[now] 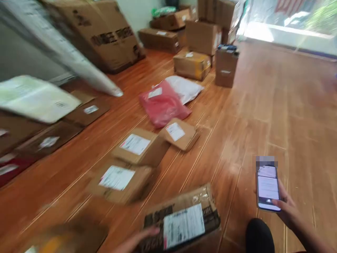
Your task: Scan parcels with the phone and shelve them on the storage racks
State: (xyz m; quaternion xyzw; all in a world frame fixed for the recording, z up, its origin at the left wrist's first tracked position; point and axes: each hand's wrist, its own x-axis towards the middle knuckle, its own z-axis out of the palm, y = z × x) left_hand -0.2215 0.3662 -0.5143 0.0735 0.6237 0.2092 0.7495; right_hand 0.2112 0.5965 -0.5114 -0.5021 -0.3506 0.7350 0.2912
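My right hand [285, 203] is wrapped round a smartphone [268, 188], its thumb lying on the lower part of the lit screen. At the bottom, my left hand [139, 239] grips the left end of a cardboard box [155, 218]; its thumb rests on top and the other fingers are hidden. This box has dark printing, clear tape and a large white shipping label [184, 226], and it is tilted. Just beyond it on the floor lie two labelled cardboard boxes [121, 196] [143, 156] and a smaller flat carton [183, 140].
A pink mailer bag [164, 109] and a white bag [184, 88] lie on the wooden floor [252, 123]. More boxes [202, 38] are stacked at the back, with a tall carton [226, 66] beside them. Parcels [79, 112] line the left. My dark-clothed knee [259, 235] shows below.
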